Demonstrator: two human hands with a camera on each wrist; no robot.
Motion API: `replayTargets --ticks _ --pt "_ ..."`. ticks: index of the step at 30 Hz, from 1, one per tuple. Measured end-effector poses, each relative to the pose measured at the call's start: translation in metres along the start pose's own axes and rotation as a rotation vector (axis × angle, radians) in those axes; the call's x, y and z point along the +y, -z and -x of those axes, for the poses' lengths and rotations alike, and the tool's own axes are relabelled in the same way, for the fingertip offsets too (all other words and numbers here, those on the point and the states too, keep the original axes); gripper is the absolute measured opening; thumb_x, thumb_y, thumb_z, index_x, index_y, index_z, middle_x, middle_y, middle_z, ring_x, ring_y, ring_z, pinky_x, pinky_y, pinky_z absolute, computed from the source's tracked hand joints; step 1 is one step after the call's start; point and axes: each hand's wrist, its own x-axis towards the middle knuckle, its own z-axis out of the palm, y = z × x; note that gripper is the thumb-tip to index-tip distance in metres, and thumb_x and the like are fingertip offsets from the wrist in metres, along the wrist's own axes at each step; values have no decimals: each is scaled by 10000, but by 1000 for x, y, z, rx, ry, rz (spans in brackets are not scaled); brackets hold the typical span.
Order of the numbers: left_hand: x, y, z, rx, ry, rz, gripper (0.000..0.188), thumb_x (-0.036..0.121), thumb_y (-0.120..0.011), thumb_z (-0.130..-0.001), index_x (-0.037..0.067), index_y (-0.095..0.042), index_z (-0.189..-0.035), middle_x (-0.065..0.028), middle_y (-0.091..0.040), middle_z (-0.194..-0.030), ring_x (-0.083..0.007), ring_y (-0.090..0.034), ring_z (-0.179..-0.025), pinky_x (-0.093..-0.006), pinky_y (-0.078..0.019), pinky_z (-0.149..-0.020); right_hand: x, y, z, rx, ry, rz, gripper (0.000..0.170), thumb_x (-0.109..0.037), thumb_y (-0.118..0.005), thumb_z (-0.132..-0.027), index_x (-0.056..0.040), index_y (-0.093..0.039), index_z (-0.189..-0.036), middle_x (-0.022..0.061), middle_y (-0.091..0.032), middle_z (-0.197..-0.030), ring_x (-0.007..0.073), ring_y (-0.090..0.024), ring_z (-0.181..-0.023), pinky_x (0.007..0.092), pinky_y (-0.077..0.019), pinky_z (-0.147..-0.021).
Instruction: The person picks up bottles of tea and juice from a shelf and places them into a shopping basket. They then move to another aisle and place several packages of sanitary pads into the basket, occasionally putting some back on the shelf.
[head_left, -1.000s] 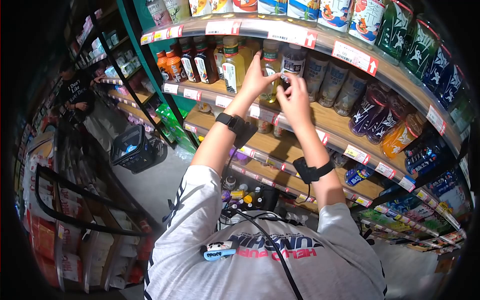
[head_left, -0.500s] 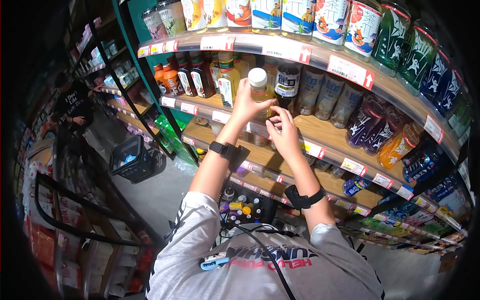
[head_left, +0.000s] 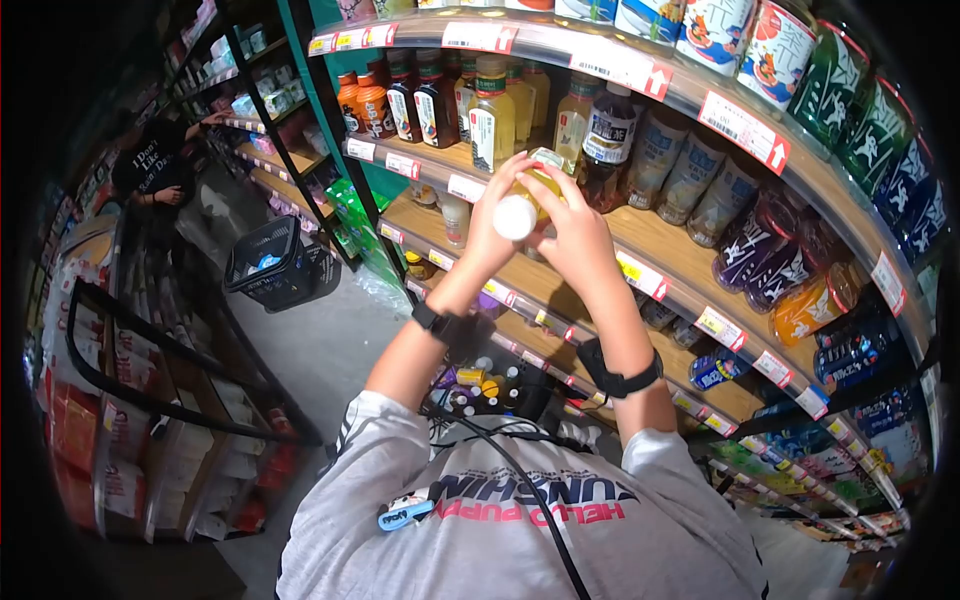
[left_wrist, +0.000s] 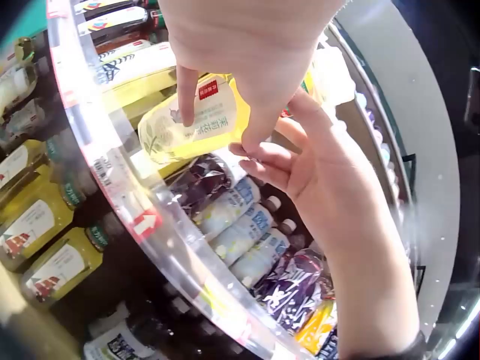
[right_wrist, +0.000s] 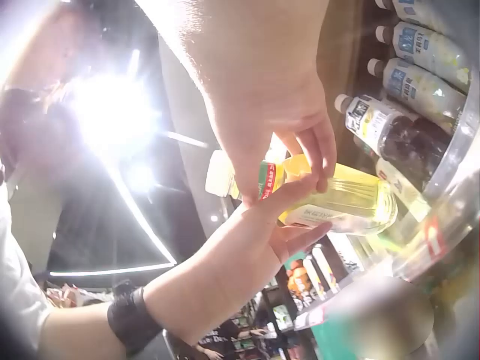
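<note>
A bottle of yellow tea (head_left: 514,218) with a white cap is tilted in front of the shelf, its cap toward me in the head view. My left hand (head_left: 488,228) grips it from the left. On the other side my right hand (head_left: 580,232) holds it with bent fingers, which partly cover its body. In the left wrist view the pale label (left_wrist: 214,120) shows beyond the fingers of my left hand (left_wrist: 247,45). The right wrist view has the bottle's yellow body (right_wrist: 360,199) lying sideways, with fingers of both hands around it.
Similar yellow tea bottles (head_left: 492,120), a dark-drink bottle (head_left: 607,130) and purple bottles (head_left: 745,235) line the shelf. A higher shelf edge (head_left: 600,65) overhangs them. On the floor stands a black basket (head_left: 262,265); another person (head_left: 155,165) stands farther left.
The bottle has come off the shelf and out toward me, and its cap now tips toward my body. My right hand has moved from beside it onto it.
</note>
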Motion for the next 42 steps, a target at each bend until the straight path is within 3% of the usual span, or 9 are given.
replayTargets --ticks 10,14,15,19,25,28,31,35,42 --pt "66 43 59 -23 22 -313 616 208 -757 -528 64 -539 -1086 -130 -575 -1065 -312 -527 -1006 -382 -401 -851 -55 16 34 -156 37 -166 541 -272 -696 -657 -123 -494 -1136 113 -541 -1082 294 -610 -701 383 -497 -617" --pt "22 53 124 -407 353 -241 529 219 -727 -507 50 -561 -980 -162 -600 -964 -336 -544 -962 -381 -423 -822 -37 -40 57 -420 -150 -254 491 -330 -721 -650 -48 -562 -1019 137 -580 -1001 296 -596 -812 369 -479 -692" --pt "24 52 134 -442 631 -34 533 237 -724 -522 43 -553 -989 -170 -609 -910 -340 -572 -886 -386 -454 -760 -31 -55 66 -502 -204 -270 483 -342 -729 -644 -27 -586 -981 146 -589 -981 296 -592 -851 365 -473 -718" --pt "-3 55 199 -702 607 -278 534 240 -719 -533 62 -549 -1007 -157 -617 -860 -329 -593 -817 -408 -480 -702 -16 -114 132 -553 -269 -402 415 -337 -739 -670 -45 -559 -903 121 -599 -808 242 -606 -743 343 -473 -660" --pt "-60 44 322 -1221 677 -347 535 159 -725 -496 143 -566 -1007 -50 -588 -865 -266 -597 -860 -391 -484 -698 -22 -203 260 -975 -904 -778 391 -311 -678 -768 -44 -511 -1001 49 -588 -666 104 -556 -494 236 -438 -410" --pt "-83 43 374 -1211 756 -259 584 185 -734 -542 153 -548 -1095 -77 -593 -987 -268 -574 -949 -409 -464 -781 -18 -253 312 -1084 -1220 -892 422 -296 -635 -796 -23 -456 -1062 93 -584 -673 154 -579 -481 243 -440 -397" --pt "-85 49 416 -773 793 -483 522 162 -672 -622 152 -525 -1122 -84 -575 -1034 -263 -565 -967 -400 -452 -809 -12 -288 322 -1167 -1343 -758 410 -330 -625 -791 -8 -461 -985 103 -578 -660 159 -566 -453 241 -433 -391" --pt "-101 76 447 -774 1312 -418 505 222 -631 -709 116 -469 -1176 -133 -567 -1054 -325 -558 -952 -401 -442 -826 13 -335 335 -1113 -1380 -781 428 -357 -626 -769 -7 -445 -935 106 -564 -586 162 -539 -391 252 -425 -358" --pt "-124 160 460 -597 1566 -308 373 229 -559 -776 80 -521 -1116 -139 -604 -1026 -316 -574 -938 -396 -458 -796 39 -417 299 -1051 -1450 -666 462 -398 -634 -716 -19 -459 -914 101 -572 -582 154 -545 -390 245 -425 -356"
